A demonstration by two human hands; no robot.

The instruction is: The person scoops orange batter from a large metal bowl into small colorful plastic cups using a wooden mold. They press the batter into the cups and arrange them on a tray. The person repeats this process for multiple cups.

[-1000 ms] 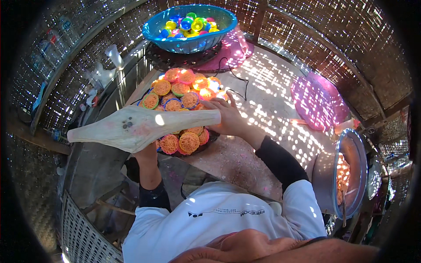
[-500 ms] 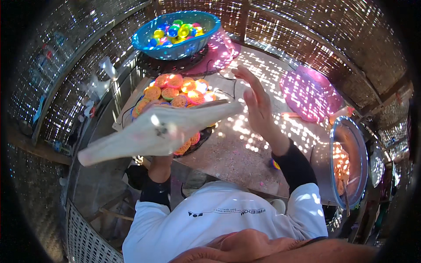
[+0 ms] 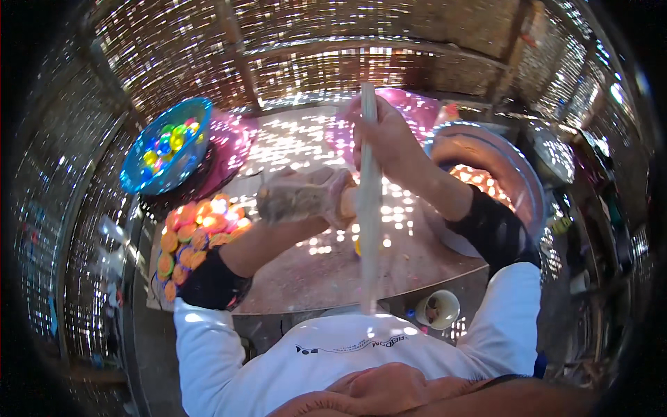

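A long white piping bag [image 3: 368, 208] stands nearly upright at the middle of the view, its narrow top up near the far edge of the table [image 3: 306, 278] and its lower end down by the person's chest. The right hand [image 3: 386, 139] is closed around the bag's upper part, fingers wrapped over it. The left hand [image 3: 306, 196] is smeared with a pale coating (batter or dough, I cannot tell which) and presses against the bag just left of its middle; whether its fingers are closed on the bag or only touching it I cannot tell. The two hands sit close together, the left one below and to the left of the right.

Left of the bag, at the table's left edge beside the left forearm, lies a tray of orange and red rosette-shaped sweets [image 3: 194, 236]. Further left and farther away sits a blue bowl [image 3: 139, 170] holding small coloured pieces in yellow, green and pink. Right of the bag, just past the right forearm, is a wide metal basin [image 3: 517, 174] with orange contents. Below the bag's lower end and to its right, under the table's near edge, stands a small white cup [image 3: 438, 309]. Woven walls with sunlight dots enclose everything.
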